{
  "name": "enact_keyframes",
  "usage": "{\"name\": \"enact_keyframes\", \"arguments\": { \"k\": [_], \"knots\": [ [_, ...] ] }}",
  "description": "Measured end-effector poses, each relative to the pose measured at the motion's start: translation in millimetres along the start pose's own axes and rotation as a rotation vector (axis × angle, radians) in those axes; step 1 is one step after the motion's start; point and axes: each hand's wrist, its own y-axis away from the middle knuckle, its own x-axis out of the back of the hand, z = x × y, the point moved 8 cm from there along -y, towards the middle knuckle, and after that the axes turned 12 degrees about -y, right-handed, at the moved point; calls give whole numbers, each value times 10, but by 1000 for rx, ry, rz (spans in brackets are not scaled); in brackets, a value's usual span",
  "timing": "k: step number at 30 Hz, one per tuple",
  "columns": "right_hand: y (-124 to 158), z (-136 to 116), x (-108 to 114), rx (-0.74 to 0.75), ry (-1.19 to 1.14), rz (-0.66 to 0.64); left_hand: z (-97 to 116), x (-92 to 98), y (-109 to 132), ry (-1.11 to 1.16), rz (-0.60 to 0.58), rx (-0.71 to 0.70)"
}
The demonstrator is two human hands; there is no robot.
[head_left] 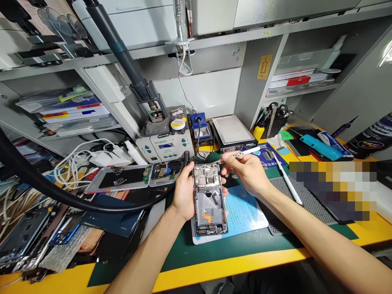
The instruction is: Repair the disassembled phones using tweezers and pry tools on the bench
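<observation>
Your left hand cradles the opened phone from nine o'clock; your right hand, at one o'clock, pinches a white-handled tool, tip near the board. The phone, over a blue card, is uncovered, board seated; what remains cannot be told. Grey machine: eleven o'clock.

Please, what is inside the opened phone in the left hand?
The phone shows a circuit board at its far end and an orange strip toward its near end. What lies beneath the board is covered.
</observation>
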Motion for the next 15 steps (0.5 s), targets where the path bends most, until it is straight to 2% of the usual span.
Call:
{"name": "enact_keyframes", "arguments": {
  "k": [8,15],
  "knots": [
    [32,-18,-89,0,18,-26,1,46,-6,30,78,-14],
    [38,-33,-88,18,81,-27,1,36,-16,23,20,-38]
  ]
}}
